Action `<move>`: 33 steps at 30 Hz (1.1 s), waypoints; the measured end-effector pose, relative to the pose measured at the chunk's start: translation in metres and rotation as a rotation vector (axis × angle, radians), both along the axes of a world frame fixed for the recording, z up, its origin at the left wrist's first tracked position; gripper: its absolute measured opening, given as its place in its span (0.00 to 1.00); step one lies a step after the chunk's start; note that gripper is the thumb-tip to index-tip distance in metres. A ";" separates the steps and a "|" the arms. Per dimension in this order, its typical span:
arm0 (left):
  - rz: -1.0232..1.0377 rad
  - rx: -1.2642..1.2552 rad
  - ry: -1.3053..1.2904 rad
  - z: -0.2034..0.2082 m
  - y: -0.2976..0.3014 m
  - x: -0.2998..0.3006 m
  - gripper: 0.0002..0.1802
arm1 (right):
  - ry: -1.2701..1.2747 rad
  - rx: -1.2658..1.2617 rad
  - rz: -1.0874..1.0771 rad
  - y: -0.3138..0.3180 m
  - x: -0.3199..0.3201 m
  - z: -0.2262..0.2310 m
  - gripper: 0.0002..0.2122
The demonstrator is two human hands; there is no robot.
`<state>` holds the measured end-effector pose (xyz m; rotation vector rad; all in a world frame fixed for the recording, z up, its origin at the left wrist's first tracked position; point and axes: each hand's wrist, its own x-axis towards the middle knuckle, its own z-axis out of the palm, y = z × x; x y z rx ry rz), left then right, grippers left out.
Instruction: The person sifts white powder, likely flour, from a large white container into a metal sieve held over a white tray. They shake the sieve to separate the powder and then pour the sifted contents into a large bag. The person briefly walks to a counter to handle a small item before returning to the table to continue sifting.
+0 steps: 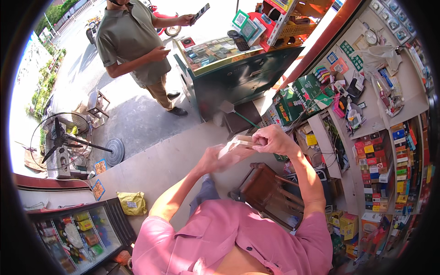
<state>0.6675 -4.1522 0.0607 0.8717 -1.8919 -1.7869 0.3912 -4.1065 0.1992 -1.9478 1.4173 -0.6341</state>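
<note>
In front of my chest, both arms reach forward, and a pale, partly see-through packet (237, 150) spans the gap between my hands. It looks like a thin plastic bag with a flat beige edge at its top, but blur hides its exact kind. My left hand (211, 159) grips its left side, the fingers smeared by motion. At its upper right corner, my right hand (271, 139) is closed with the fingers curled in and pinching the edge. Below the right hand stands a brown wooden chair (262, 185).
Ahead is a dark green counter (229, 78) with a glass top. Beyond it, a person (137, 46) holds a phone (200, 13). A standing fan (59, 140) and a glass-fronted cooler (78, 236) are on the left. Packed shelves (376, 169) line the right, and a yellow bag (132, 203) lies at left.
</note>
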 end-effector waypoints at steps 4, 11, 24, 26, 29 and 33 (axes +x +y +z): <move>0.106 -0.010 0.052 -0.011 -0.049 0.032 0.22 | -0.075 0.129 0.096 -0.085 0.018 -0.008 0.07; 0.228 0.205 0.091 -0.057 -0.104 0.092 0.19 | -0.207 0.208 0.230 -0.206 0.062 -0.032 0.05; 0.605 0.322 0.281 -0.095 -0.115 0.161 0.23 | -0.589 0.298 -0.473 -0.458 -0.002 -0.184 0.08; 0.654 0.406 0.297 -0.090 -0.106 0.169 0.23 | -0.460 0.274 -0.561 -0.462 0.007 -0.187 0.09; 0.685 0.391 0.262 -0.074 -0.099 0.162 0.23 | -0.461 0.075 -0.714 -0.446 0.001 -0.192 0.11; 0.671 0.330 0.347 -0.077 -0.093 0.143 0.21 | -0.534 -0.023 -0.640 -0.346 0.032 -0.167 0.14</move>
